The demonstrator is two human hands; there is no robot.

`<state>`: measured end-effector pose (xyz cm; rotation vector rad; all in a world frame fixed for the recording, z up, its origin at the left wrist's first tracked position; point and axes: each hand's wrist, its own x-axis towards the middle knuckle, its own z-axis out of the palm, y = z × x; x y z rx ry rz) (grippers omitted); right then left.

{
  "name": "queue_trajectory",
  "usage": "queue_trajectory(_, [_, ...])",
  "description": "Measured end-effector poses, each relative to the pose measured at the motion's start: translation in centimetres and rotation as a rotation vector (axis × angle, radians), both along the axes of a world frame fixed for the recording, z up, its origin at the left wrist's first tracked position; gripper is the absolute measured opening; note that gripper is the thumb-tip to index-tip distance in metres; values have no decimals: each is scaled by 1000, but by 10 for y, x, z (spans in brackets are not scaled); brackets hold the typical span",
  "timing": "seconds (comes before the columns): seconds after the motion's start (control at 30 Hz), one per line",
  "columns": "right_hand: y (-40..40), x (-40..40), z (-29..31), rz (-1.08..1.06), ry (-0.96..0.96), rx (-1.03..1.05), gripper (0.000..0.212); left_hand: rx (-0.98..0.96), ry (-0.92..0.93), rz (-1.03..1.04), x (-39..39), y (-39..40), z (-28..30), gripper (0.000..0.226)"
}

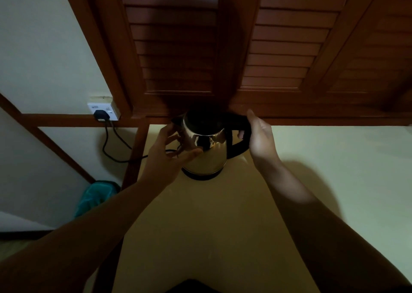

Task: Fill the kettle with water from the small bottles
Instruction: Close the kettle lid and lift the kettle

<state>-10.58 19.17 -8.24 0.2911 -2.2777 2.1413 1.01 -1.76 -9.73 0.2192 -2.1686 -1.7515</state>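
Right now the right hand (259, 136) has its fingers curled round the black handle (242, 134) of the kettle (205, 150), thumb up along the top of it, a full grip. Across from it, the left hand (172, 145) is spread and relaxed, fingers straight, laid lightly against the steel body just below the spout (177, 121); it steadies but does not grip anything.

Between the two hands the kettle stands upright on its dark base (201, 175), on the pale worktop (223, 226), close under the louvred wooden doors (223, 47). Its lid looks closed, though the top is in deep shadow and I cannot be sure.

Judging from this, the step is getting the kettle ready to take water: lift straight up off the base by the handle, keeping the left palm as a guide so the cord (116, 145) running out left of that hand to the wall socket (103, 111) is not tugged. No bottles are in view, so they must be found before any pouring.
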Motion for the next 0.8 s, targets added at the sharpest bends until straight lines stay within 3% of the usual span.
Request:
queue_trajectory(0.23, [3, -8, 4, 56, -2, 74, 66, -29, 11, 7, 0, -1, -1, 80])
queue_trajectory(0.6, [4, -5, 8, 70, -95, 60, 56, -33, 13, 17, 0, 1, -2, 78])
queue_trajectory(0.73, [-2, -5, 12, 67, -73, 49, 80, -42, -2, 19, 1, 0, -3, 77])
queue_trajectory(0.8, [-3, -4, 12, 55, -56, 53, 77, -52, -3, 16, 1, 0, -2, 78])
